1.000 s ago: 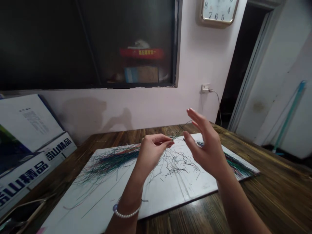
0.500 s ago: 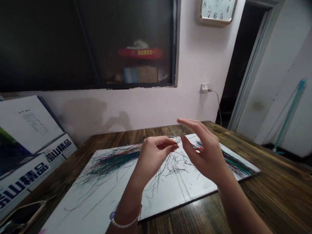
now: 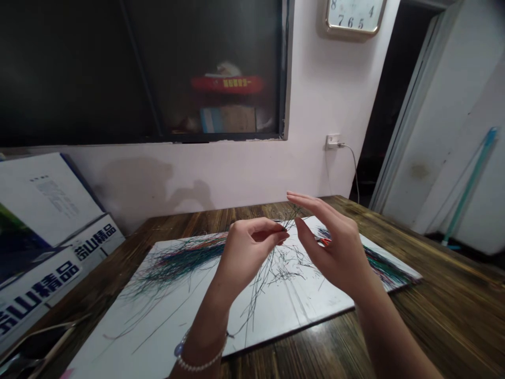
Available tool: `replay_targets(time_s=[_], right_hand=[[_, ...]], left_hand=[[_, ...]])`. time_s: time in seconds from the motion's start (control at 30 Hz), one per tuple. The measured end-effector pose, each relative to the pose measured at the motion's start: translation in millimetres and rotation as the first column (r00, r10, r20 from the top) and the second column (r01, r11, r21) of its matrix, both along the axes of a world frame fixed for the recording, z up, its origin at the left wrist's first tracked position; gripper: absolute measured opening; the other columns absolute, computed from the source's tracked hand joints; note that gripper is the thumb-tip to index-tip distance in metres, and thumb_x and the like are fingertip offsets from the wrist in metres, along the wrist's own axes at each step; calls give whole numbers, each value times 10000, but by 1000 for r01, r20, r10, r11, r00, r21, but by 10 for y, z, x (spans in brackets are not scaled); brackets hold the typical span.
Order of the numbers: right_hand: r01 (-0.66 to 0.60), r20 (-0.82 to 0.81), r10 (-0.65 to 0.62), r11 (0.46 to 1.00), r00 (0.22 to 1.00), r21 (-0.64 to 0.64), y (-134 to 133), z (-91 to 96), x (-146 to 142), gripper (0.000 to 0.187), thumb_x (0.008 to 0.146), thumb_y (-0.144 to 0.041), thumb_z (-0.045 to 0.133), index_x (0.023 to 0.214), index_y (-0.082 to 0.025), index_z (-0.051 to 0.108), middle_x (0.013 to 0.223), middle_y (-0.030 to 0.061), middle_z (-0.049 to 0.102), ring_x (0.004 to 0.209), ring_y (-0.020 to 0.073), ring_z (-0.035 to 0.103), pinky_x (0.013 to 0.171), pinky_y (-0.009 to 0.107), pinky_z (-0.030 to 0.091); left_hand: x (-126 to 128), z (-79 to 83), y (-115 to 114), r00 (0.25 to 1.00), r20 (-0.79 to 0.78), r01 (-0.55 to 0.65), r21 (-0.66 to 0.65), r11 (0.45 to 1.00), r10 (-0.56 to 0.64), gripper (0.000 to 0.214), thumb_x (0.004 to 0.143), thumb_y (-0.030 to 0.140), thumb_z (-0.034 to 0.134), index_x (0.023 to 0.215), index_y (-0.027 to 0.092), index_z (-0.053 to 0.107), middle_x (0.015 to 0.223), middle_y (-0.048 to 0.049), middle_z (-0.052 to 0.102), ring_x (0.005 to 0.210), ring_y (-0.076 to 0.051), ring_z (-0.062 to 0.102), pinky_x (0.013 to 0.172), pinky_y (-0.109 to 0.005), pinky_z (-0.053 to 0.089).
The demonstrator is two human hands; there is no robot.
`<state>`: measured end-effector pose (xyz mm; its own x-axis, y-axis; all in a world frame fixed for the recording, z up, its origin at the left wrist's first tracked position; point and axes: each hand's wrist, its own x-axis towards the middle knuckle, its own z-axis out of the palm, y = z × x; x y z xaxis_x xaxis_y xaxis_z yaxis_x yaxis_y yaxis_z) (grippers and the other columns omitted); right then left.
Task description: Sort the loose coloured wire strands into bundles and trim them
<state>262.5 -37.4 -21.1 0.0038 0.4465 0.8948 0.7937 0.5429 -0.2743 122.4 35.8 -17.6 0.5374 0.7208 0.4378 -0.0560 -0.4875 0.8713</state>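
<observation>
The left hand [image 3: 248, 252] is pinching thin dark strands [image 3: 291, 221] between thumb and fingers, while the right hand [image 3: 339, 252] stays half open, holding nothing, above a white board [image 3: 315, 310].

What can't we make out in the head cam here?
Head view:
- Red item: mostly hidden by the right hand.
- Fine strands at the left hand's fingertips: too thin to tell how many are pinched.
- Wall clock: top cut off by the upper edge.
- Small print on the white board: too small to read.
</observation>
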Motion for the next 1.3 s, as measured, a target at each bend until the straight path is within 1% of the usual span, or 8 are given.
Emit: replay_targets(time_s=[0.33, 0.47, 0.57, 0.7, 0.87, 1.0, 1.2, 1.3], right_hand=[[-71, -15, 72, 997, 997, 28, -41, 20, -14, 407, 835, -76, 498, 1223, -193, 537, 1220, 66, 618, 1149, 176, 559, 977, 355, 472], [-81, -17, 80, 997, 997, -12, -53, 8, -17, 429, 838, -96, 497, 1246, -228, 525, 1199, 51, 632, 1101, 193, 590, 919, 384, 509], [-91, -30, 91, 996, 995, -8, -50, -4, -24, 442, 843, -101, 492, 1268, -225, 508, 1221, 52, 616, 1118, 194, 578, 928, 381, 506], [-108, -42, 109, 994, 993, 29, -46, -9, -36, 490, 846, -90, 480, 1318, -216, 459, 1310, 63, 549, 1206, 198, 511, 977, 389, 478], [-91, 16, 91, 996, 996, -2, -40, -13, -31, 484, 848, -86, 477, 1313, -222, 473, 1305, 54, 559, 1212, 184, 509, 1017, 390, 452], [-91, 22, 91, 996, 996, -6, -24, -28, -28, 501, 851, -92, 474, 1324, -255, 459, 1306, 43, 561, 1209, 195, 513, 998, 419, 467], [-102, 35, 104, 993, 994, -55, -20, -39, -34, 503, 856, -102, 470, 1331, -263, 448, 1288, 42, 574, 1181, 192, 537, 965, 403, 493], [-126, -14, 126, 991, 992, -40, -33, -25, -30, 530, 858, -103, 472, 1359, -264, 408, 1330, 43, 536, 1207, 204, 514, 966, 408, 490]], left_hand=[[-8, 20, -21, 996, 88, 44, -132, 990, -33, 38, 690, 188, 717, 714, 164, 700, 711, -27, 713, 672, -132, 666, 656, -240, 550], [2, 31, -30, 996, 92, 11, -161, 987, 4, 43, 674, 181, 721, 709, 160, 708, 714, -40, 722, 664, -149, 674, 663, -275, 562], [11, 48, -48, 993, 118, -1, -173, 985, 22, 52, 668, 165, 729, 718, 159, 715, 692, -32, 722, 650, -143, 676, 658, -263, 563], [14, 62, -69, 989, 144, 8, -188, 982, 20, 69, 662, 163, 744, 727, 154, 723, 667, -24, 722, 642, -131, 678, 648, -231, 561], [8, 60, -61, 986, 166, 0, -196, 981, 34, 78, 635, 163, 760, 696, 152, 714, 647, -17, 719, 637, -135, 682, 640, -230, 564], [4, 61, -54, 986, 162, -11, -206, 978, 45, 82, 633, 150, 756, 704, 154, 715, 673, -25, 725, 638, -147, 685, 655, -256, 573], [8, 49, -59, 989, 143, -15, -168, 986, 40, 47, 660, 176, 741, 701, 165, 719, 695, -27, 729, 666, -151, 685, 654, -256, 571], [10, 39, -58, 991, 123, -30, -146, 989, 48, 72, 659, 199, 746, 720, 167, 728, 691, -34, 728, 661, -156, 681, 648, -266, 569]])
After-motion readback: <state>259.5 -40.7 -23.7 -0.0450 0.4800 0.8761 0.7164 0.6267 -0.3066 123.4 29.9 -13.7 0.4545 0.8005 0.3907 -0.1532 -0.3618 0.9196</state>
